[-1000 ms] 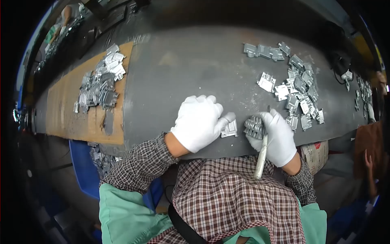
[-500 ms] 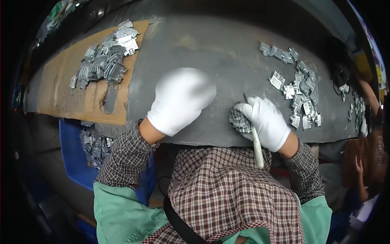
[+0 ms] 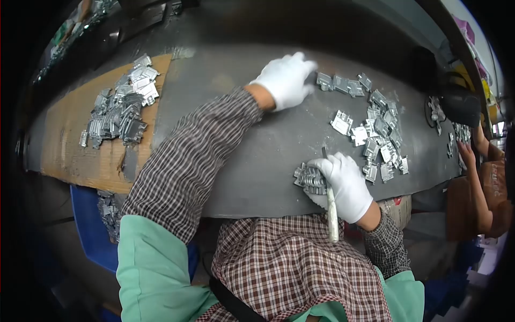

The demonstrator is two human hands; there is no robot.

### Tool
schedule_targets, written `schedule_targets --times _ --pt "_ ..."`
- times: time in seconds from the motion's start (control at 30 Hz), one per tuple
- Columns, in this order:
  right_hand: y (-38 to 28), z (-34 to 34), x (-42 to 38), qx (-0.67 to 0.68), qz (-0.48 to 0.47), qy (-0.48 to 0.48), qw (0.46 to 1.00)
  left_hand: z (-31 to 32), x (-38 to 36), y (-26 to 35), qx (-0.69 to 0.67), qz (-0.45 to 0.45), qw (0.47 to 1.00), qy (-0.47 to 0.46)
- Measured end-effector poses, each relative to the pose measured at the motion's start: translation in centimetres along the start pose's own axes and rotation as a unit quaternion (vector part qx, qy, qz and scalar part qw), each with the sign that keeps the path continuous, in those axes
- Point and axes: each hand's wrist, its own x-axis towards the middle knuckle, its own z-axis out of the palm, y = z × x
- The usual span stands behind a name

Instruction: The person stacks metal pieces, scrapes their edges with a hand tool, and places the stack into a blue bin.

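My left hand (image 3: 287, 80), in a white glove, is stretched out over the far part of the table. Its fingers are apart and nothing shows in them; they are near the left end of a row of small silver metal parts (image 3: 340, 83). My right hand (image 3: 347, 185), also gloved, is closed round a stack of the same metal parts (image 3: 310, 178) by the table's near edge. That hand also holds a thin tool with a pale, wrapped-looking handle (image 3: 332, 217), its narrow dark end pointing away from me. The tool's exact kind cannot be made out.
More metal parts (image 3: 382, 126) lie scattered right of my right hand. A heap of them (image 3: 115, 115) rests on a cardboard sheet (image 3: 61, 131) at the left. Below it stands a blue bin (image 3: 88, 220) with parts inside. Another person's arm (image 3: 477, 182) is at the far right.
My left hand has moved away from me and to the right, towards the row of parts, and its fingers have spread. My right hand still holds the stack and tool. The view has shifted slightly.
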Motion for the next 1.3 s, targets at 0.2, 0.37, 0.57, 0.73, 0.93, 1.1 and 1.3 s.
schedule_targets --times 0.2,0.37,0.57,0.73,0.93,1.1,1.3 --pt "1.9 -0.3 -0.8 0.096 0.012 0.045 0.994 2.3 4.6 1.8 0.097 0.041 0.989 -0.103" --pt "0.7 -1.4 -0.8 0.015 0.002 0.036 0.999 2.7 3.9 1.3 0.041 0.059 0.995 -0.071" --pt "-2.7 1.3 0.8 -0.154 0.033 0.013 0.987 0.5 0.6 1.0 0.033 0.081 0.982 -0.167" --pt "-1.4 1.7 0.6 -0.059 0.032 0.048 0.997 -0.4 -4.2 0.1 -0.103 0.075 0.989 -0.075" --pt "0.6 2.5 -1.3 0.181 0.108 0.112 0.971 -1.0 -6.7 1.5 0.068 0.007 0.996 -0.059" --pt "0.8 3.8 -1.2 0.375 0.154 0.163 0.899 -0.9 -5.8 2.0 0.031 0.063 0.993 -0.1" --pt "-1.2 4.9 -1.3 0.445 0.151 0.256 0.845 -1.7 -10.7 4.9 -0.204 -0.024 0.973 -0.102"
